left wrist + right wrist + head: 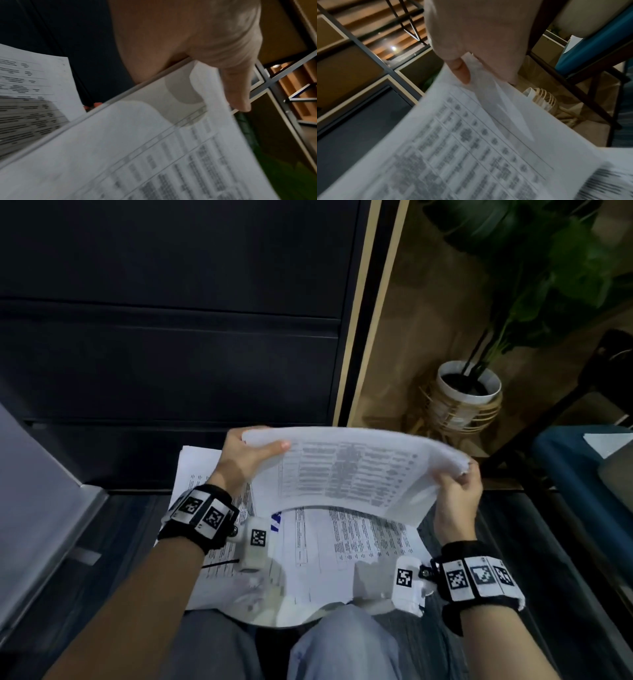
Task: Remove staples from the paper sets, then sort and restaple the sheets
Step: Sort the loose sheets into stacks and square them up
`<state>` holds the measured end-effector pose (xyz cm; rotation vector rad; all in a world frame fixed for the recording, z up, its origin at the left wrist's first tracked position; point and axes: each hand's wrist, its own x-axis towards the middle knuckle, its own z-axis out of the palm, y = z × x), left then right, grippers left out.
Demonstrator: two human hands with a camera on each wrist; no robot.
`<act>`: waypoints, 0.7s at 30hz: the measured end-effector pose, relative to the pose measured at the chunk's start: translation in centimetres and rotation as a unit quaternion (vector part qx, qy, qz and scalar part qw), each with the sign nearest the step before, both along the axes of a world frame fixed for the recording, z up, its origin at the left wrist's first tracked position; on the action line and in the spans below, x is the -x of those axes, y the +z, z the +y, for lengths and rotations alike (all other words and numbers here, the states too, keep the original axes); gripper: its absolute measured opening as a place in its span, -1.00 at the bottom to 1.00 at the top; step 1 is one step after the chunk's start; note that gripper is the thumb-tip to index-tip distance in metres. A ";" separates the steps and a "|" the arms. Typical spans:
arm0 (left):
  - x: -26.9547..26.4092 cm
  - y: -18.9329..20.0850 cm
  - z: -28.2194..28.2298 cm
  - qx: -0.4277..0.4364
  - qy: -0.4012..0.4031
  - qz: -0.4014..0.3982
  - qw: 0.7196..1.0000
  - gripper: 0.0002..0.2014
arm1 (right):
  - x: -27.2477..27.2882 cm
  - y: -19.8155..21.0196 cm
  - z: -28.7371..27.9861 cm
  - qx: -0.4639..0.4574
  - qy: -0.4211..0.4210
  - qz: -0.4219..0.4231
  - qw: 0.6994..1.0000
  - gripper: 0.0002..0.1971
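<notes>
I hold a set of printed sheets (346, 470) up in the air, bowed upward, above more printed sheets (346, 546) spread below it. My left hand (246, 455) grips its left edge, thumb on top. In the left wrist view the thumb (236, 86) lies over the paper set (154, 148). My right hand (457, 491) pinches the right corner, where the sheets fan apart. The right wrist view shows the fingers (460, 70) pinching that corner of the paper set (471, 148). I see no staple or stapler.
A dark cabinet (171, 320) stands straight ahead. A potted plant (467, 392) in a wicker stand sits on the floor at the right, with a blue chair (582, 481) beside it. My knees (342, 645) are at the bottom.
</notes>
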<state>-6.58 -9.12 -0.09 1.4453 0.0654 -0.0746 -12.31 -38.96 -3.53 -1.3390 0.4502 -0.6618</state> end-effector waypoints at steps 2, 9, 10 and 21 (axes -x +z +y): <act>0.0 -1.1 0.0 -0.034 -0.049 -0.002 0.998 -0.67 | 0.0 -1.1 0.1 -0.003 0.002 0.042 0.999 -0.51; -0.1 -5.3 -0.8 -0.021 0.003 0.051 0.998 -0.10 | -0.2 -2.4 1.4 0.037 0.057 0.098 0.993 -0.73; 0.0 -4.2 -0.9 -0.015 0.010 0.047 0.999 -0.07 | -0.3 -1.9 1.2 0.035 0.054 0.079 0.995 -0.73; 0.2 -5.9 0.1 -0.077 0.001 0.059 0.995 -0.27 | -0.7 -1.8 0.9 0.076 0.013 0.107 0.991 -0.38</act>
